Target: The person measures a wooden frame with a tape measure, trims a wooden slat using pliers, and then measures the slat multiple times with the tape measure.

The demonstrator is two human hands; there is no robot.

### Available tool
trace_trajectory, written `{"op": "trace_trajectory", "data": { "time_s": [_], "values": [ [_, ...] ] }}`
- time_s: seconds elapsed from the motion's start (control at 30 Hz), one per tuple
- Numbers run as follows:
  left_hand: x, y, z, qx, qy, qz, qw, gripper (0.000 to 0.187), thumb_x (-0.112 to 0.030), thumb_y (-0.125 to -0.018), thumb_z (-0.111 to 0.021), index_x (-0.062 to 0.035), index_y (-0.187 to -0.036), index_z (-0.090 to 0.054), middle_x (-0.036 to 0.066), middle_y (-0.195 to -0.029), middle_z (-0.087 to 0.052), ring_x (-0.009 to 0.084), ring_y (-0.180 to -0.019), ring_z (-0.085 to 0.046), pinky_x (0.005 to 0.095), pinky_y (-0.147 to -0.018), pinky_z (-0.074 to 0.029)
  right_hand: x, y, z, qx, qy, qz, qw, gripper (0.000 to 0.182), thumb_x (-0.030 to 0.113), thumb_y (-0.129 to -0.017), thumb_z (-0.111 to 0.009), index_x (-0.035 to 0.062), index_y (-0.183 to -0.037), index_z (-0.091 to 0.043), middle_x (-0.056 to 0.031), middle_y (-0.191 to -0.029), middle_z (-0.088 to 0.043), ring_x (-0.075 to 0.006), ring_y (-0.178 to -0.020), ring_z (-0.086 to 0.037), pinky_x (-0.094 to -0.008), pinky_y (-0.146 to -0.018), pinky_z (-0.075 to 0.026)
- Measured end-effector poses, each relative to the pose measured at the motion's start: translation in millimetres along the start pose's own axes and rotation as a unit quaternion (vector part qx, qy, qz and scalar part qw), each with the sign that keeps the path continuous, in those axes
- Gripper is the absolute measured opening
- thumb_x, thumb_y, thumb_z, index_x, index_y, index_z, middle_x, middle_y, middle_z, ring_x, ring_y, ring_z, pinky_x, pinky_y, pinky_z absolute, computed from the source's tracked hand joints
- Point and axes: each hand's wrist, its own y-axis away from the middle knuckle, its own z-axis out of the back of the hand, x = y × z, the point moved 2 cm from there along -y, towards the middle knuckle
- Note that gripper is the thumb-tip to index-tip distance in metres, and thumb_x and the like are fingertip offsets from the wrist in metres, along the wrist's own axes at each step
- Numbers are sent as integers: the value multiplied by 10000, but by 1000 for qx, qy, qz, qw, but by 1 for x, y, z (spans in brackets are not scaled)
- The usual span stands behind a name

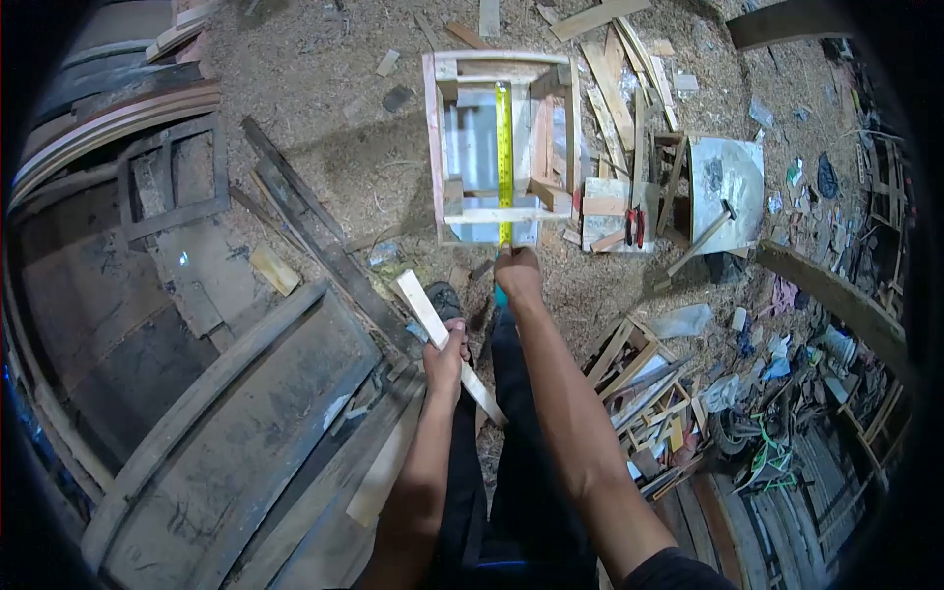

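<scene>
My left hand grips a pale wooden strip that slants from upper left to lower right above my legs. My right hand holds the case end of a yellow tape measure, whose blade runs straight up across a small wooden frame lying on the sawdust-covered ground. The frame is a rectangular box of light slats with a shiny sheet showing inside. The blade spans it from near edge to far edge.
A hammer and red-handled pliers lie right of the frame beside a metal-faced box. Loose slats litter the far ground. Dark boards and curved timber fill the left. Scrap piles sit at right.
</scene>
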Motion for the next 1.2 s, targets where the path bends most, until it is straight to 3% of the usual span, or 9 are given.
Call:
{"op": "trace_trajectory", "data": {
  "time_s": [0.07, 0.23, 0.43, 0.5, 0.8, 1.03, 1.2],
  "values": [
    [0, 1, 3, 14, 1, -19, 1000, 202, -181, -886, -635, -8, -989, -617, 7, -709, -519, 98, -544, -475, 249, -496, -395, 0, -3, 1, 13, 45, 21, 999, 423, 335, -877, -517, -63, -931, -649, -298, -920, -634, -431, -923, -615, -455, -809, -476],
    [1, -3, 11, 38, -6, -41, 998, 191, -180, -890, -632, -17, -987, -609, 12, -711, -519, 99, -543, -474, 245, -488, -389, -1, -4, 0, -14, 26, -13, 999, 435, 346, -872, -515, -65, -913, -655, -307, -916, -629, -439, -915, -616, -461, -807, -489],
    [13, -4, 28, 62, -25, -46, 997, 200, -169, -890, -626, -9, -1007, -597, 11, -705, -516, 95, -545, -473, 246, -485, -388, 8, 4, 5, -11, 17, 9, 1000, 467, 364, -858, -517, -80, -928, -644, -326, -951, -617, -446, -946, -607, -461, -833, -486],
    [20, 3, 34, 65, -45, -45, 996, 186, -158, -886, -628, -11, -997, -600, 12, -703, -518, 92, -538, -470, 243, -480, -393, 12, 7, 9, -31, -6, -4, 999, 350, 262, -786, -562, -67, -872, -646, -312, -916, -625, -432, -938, -613, -456, -841, -491],
    [35, 12, 40, 53, -58, -26, 997, 187, -154, -886, -628, -3, -996, -613, 8, -698, -524, 88, -533, -472, 236, -482, -402, 14, 7, 9, -51, -6, 16, 999, 319, 258, -778, -570, -48, -797, -661, -282, -873, -642, -413, -904, -630, -443, -816, -507],
    [24, 11, 37, 56, -28, -22, 998, 205, -172, -890, -632, -7, -1010, -611, 6, -705, -521, 88, -544, -471, 235, -498, -400, 15, 4, 8, -51, 16, 17, 998, 315, 261, -756, -580, -31, -818, -677, -276, -861, -645, -403, -891, -639, -432, -829, -506],
    [26, 11, 35, 44, -24, -20, 999, 212, -176, -889, -636, -6, -1013, -605, 6, -709, -517, 89, -542, -470, 235, -495, -400, 14, 2, 5, -70, 15, 7, 997, 299, 269, -777, -556, -3, -727, -670, -245, -805, -654, -390, -835, -649, -429, -797, -515]
  ]
}}
